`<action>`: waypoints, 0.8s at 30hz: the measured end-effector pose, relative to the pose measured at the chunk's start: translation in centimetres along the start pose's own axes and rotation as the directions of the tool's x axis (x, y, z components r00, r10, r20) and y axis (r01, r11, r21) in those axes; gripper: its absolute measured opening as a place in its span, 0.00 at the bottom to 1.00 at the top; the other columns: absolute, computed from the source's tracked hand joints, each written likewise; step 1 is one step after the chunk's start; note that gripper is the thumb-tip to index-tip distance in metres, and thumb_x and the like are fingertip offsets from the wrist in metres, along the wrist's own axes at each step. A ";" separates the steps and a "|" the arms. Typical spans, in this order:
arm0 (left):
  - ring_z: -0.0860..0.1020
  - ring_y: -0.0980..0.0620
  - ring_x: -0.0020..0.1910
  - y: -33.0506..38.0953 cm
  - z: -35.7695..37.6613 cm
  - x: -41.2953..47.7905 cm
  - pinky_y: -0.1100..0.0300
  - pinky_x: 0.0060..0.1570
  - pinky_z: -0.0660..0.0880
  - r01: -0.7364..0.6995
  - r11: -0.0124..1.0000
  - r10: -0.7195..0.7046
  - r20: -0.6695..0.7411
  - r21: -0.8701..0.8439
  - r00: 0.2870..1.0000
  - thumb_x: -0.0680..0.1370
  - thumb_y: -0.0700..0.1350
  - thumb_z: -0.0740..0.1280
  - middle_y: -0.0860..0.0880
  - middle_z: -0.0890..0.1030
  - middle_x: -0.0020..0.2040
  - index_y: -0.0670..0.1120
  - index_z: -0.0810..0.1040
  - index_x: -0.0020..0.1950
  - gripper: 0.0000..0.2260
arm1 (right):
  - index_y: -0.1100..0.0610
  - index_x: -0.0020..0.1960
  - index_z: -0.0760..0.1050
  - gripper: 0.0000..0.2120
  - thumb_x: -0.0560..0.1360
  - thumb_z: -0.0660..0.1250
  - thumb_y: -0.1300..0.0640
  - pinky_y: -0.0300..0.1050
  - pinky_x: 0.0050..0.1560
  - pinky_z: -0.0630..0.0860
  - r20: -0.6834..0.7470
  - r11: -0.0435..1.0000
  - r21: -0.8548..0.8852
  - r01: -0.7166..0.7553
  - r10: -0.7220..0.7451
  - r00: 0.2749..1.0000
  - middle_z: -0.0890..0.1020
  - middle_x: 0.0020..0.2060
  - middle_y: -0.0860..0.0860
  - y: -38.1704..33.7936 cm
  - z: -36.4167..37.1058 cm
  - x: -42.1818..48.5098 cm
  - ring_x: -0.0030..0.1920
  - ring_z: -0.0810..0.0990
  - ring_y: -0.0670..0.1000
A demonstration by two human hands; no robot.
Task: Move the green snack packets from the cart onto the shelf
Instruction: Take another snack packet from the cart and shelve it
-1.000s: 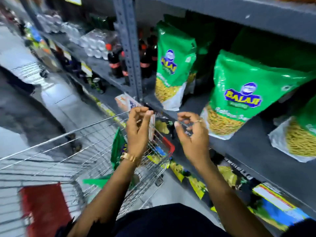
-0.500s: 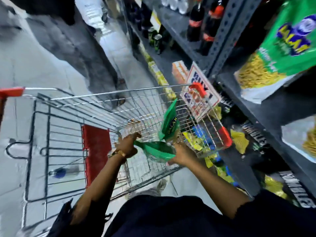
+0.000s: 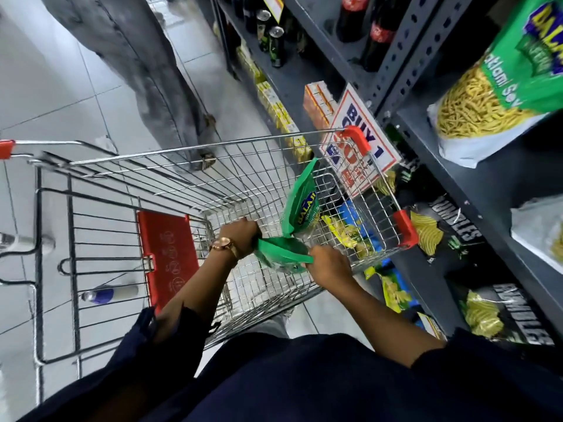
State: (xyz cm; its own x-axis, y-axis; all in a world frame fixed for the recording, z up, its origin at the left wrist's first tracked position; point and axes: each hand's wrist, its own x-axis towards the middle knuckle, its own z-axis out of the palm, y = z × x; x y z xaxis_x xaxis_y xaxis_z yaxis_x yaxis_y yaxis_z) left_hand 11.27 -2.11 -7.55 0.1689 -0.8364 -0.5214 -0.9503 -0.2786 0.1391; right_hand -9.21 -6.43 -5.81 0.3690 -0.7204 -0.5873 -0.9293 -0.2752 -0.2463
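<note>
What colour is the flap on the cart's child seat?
Red: the child-seat flap of the cart, clearest in the head view.

Cola bottles (image 3: 377, 32), sale sign (image 3: 362, 141), black crisp bags (image 3: 447, 236) (lower shelf)

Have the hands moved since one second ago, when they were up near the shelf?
Yes. Both hands, left and right, have dropped from shelf level into the cart and grip a green packet.
</note>
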 end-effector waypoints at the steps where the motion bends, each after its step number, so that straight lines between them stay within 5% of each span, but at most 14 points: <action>1: 0.83 0.42 0.52 0.1 -0.3 -0.4 0.51 0.44 0.77 -0.006 0.999 0.007 -0.020 0.031 1.000 0.76 0.46 0.67 0.44 0.84 0.52 0.50 0.82 0.55 0.09 | 0.57 0.57 0.79 0.11 0.77 0.67 0.54 0.47 0.46 0.73 -0.021 0.999 0.048 -0.014 0.015 1.000 0.83 0.53 0.58 0.2 -0.2 -0.1 0.53 0.82 0.60; 10: 0.83 0.40 0.49 1.5 -8.7 -7.7 0.49 0.43 0.78 -0.101 0.992 0.089 -0.154 -0.075 0.984 0.71 0.54 0.73 0.44 0.85 0.46 0.48 0.84 0.48 0.12 | 0.57 0.57 0.83 0.15 0.75 0.64 0.69 0.41 0.33 0.73 -0.229 0.889 0.444 0.115 -0.012 0.973 0.87 0.45 0.58 2.2 -3.5 -3.0 0.33 0.79 0.51; 17: 0.82 0.42 0.41 4.5 -15.3 -14.4 0.53 0.39 0.76 -0.211 0.969 0.131 -0.459 -0.128 0.879 0.69 0.49 0.74 0.50 0.82 0.34 0.49 0.80 0.39 0.06 | 0.49 0.42 0.83 0.10 0.68 0.76 0.63 0.50 0.44 0.80 -0.493 0.548 0.721 0.424 -0.023 0.870 0.86 0.32 0.43 3.4 -10.2 -9.1 0.40 0.85 0.50; 20: 0.81 0.50 0.34 6.8 -18.0 -15.9 0.57 0.36 0.76 -0.431 0.838 0.165 -0.597 -0.335 0.785 0.67 0.49 0.75 0.52 0.82 0.33 0.48 0.80 0.40 0.08 | 0.52 0.45 0.82 0.07 0.70 0.75 0.61 0.48 0.46 0.81 -0.605 0.430 0.728 0.534 0.037 0.796 0.87 0.37 0.46 4.7 -13.1 -11.9 0.43 0.86 0.51; 24: 0.81 0.65 0.38 11.7 -20.3 -15.7 0.69 0.41 0.79 -0.703 0.445 0.136 -0.734 -0.555 0.665 0.65 0.39 0.79 0.61 0.85 0.41 0.49 0.78 0.47 0.16 | 0.67 0.46 0.78 0.12 0.71 0.73 0.58 0.51 0.43 0.77 -0.696 0.281 0.713 0.642 0.177 0.696 0.83 0.41 0.68 7.6 -16.0 -15.8 0.40 0.80 0.51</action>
State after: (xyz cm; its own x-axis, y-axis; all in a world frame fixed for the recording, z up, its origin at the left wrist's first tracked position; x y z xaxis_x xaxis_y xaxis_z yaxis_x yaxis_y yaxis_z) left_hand 2.84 -1.83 19.36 0.1752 -0.9408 0.2902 -0.3967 0.2023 0.8954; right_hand -22.38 -7.36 13.92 0.0811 -0.9931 0.0845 -0.0132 -0.0858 -0.9962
